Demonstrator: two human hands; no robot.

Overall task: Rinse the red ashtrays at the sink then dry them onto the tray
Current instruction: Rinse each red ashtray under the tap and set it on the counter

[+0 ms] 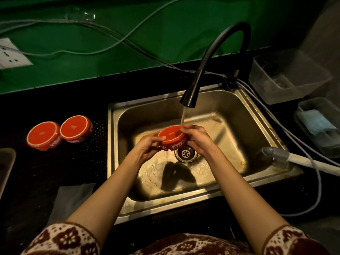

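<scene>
A red ashtray (pixel 173 138) is held over the sink (pixel 257 126), just above the drain (pixel 186 153), under the water (pixel 183 116) that is poured from the black tap (pixel 217 57). Its left side is gripped by the left hand (pixel 150 144) and its right side by the right hand (pixel 196 138), with fingers curled round the rim. The ashtray is wet, so it could be let slip and dropped into the hard metal sink, where it might be chipped or cracked. The water is seen to land on the right rim and the fingers there, so it could be splashed out onto the desk (pixel 55 172), and wires (pixel 117 39) are laid just behind the sink. Three red ashtrays are counted in all: one is held, and two are left upside down on the desk to the left of the sink, the outer ashtray (pixel 43 136) right against the inner ashtray (pixel 76 129). One sink, one tap and one drain are counted. Two clear boxes (pixel 288 76) are seen on the right. A flat thing (pixel 6 162) is cut off at the left edge; it cannot be told if it is the tray.
</scene>
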